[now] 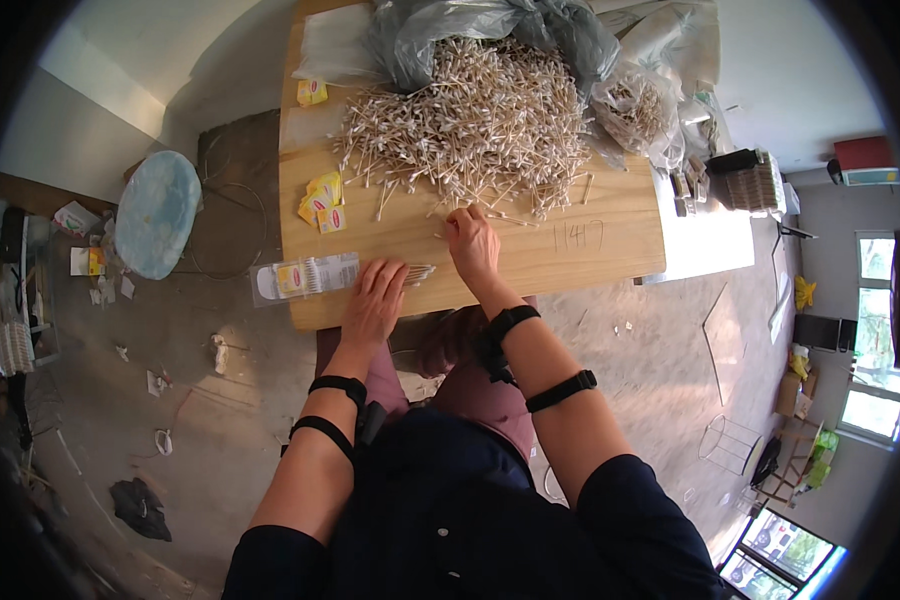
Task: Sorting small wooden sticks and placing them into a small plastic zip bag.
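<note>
Concrete floor [635,375] surrounds the wooden desk [630,225], cotton swabs [490,115] heaped far. Left hand [376,292] grips several; right hand [474,242]: cannot tell.

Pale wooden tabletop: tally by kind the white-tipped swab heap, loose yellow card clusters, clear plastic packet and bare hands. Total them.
White-tipped swab heap: 1
Loose yellow card clusters: 2
Clear plastic packet: 1
Bare left hand and bare right hand: 2
Total: 6

Both forearms [308,485] are stretched forward. The left hand [373,298] is held back uppermost, fingers bent; the right hand [474,245] is placed farther ahead, fingers curled inward.
</note>
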The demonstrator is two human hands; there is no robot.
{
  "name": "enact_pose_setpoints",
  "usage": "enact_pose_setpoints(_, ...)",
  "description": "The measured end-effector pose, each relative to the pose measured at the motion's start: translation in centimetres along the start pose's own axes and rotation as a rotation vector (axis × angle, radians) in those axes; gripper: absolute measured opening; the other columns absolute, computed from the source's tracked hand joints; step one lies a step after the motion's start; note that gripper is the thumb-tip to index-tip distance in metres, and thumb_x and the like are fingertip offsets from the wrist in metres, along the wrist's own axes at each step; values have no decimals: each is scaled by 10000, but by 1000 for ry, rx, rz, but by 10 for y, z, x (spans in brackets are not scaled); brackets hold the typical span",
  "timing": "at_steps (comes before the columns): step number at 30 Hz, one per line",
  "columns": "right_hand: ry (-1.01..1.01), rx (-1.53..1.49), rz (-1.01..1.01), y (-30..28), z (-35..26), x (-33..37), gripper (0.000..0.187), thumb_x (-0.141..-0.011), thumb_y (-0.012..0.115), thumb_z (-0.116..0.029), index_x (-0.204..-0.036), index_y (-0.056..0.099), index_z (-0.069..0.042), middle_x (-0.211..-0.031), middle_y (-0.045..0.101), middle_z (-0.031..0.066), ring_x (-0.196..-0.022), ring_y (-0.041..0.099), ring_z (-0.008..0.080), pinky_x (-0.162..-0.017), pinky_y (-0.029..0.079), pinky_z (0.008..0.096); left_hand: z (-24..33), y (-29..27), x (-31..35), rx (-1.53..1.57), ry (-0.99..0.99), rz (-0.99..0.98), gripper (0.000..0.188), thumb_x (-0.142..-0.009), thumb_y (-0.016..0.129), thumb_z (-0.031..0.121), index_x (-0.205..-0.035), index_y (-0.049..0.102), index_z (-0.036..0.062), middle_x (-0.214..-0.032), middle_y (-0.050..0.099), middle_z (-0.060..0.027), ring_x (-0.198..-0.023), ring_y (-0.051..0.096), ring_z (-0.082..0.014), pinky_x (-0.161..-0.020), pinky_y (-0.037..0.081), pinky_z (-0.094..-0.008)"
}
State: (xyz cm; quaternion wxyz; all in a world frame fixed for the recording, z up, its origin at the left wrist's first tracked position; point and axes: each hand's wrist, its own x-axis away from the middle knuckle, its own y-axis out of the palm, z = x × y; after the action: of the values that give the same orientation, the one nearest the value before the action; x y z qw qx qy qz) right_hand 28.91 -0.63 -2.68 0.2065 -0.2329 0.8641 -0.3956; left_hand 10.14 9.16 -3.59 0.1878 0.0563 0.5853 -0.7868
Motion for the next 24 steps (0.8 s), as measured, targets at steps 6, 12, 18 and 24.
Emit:
enact_pose_setpoints(6, 45, 117, -115, -20, 26, 12, 84, -864, 623, -181, -880, 644, -101, -914, 628, 113, -794, 651, 365, -676, 520, 464, 1, -4, 2, 21, -20, -9, 507, -809, 674, 89, -1296, 535, 69, -1332, 480, -43, -1300, 422, -252, -1128, 362, -404)
enact_pose_setpoints(12, -73, -71, -131, -38, 30, 41, 88, -871, 636, -177, -900, 645, -94, -916, 614, 94, -797, 643, 351, -672, 517, 448, -1, -3, 1, 34, -21, -24, 516, -812, 670, 80, -1307, 527, 66, -1336, 465, -45, -1312, 409, -247, -1126, 366, -396)
enact_pose_setpoints(18, -120, -65, -82, -16, 19, 48, 52, -858, 641, -157, -875, 655, -110, -928, 613, 77, -800, 646, 327, -659, 522, 428, -1, -1, 0, 48, -8, -39, 516, -840, 647, 94, -1337, 510, 64, -1382, 447, -47, -1339, 390, -251, -1149, 335, -413)
enact_pose_setpoints(24, 127, 0, 312, -6, -7, 34, 248, -807, 740, -192, -1021, 650, -105, -1012, 619, 126, -797, 634, 356, -716, 508, 447, -6, 0, 3, -68, -3, -111, 508, -914, 582, 157, -1400, 467, 60, -1505, 378, -48, -1432, 305, -237, -1201, 241, -422)
